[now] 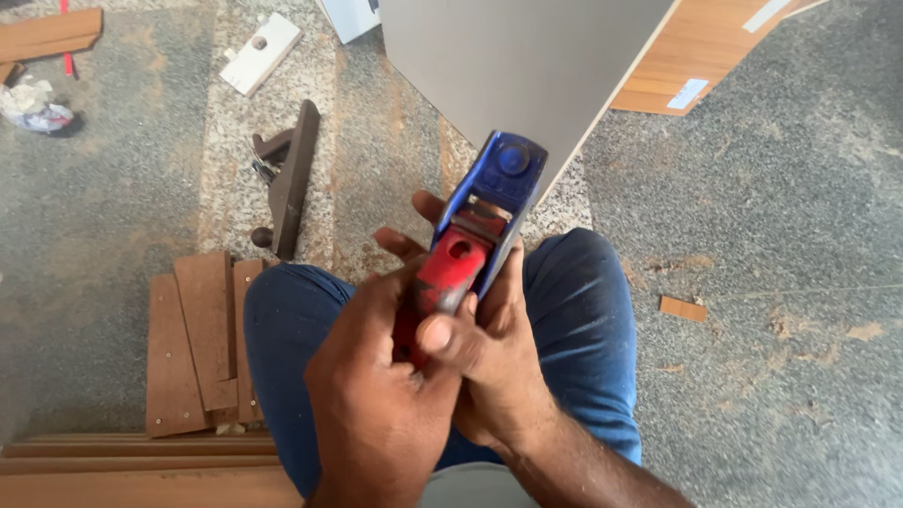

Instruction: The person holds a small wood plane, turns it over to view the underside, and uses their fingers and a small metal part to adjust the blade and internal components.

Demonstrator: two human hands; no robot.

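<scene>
A blue hand plane (497, 184) with a red lever cap (446, 273) is held above my lap, its nose pointing away from me. My left hand (376, 386) wraps the rear of the plane from the left, thumb pressed on the red part. My right hand (499, 367) cups the plane's underside and right flank, fingers showing past its left edge. Both hands grip the tool over my blue-trousered knees (583, 310).
A grey board (527, 66) slopes up just beyond the plane. A dark wooden plane (287, 179) lies on the stone floor at left, with brown wood strips (193, 339) beside my left knee. A white block (261, 52), crumpled rag (33, 103) and small wood chip (682, 308) lie around.
</scene>
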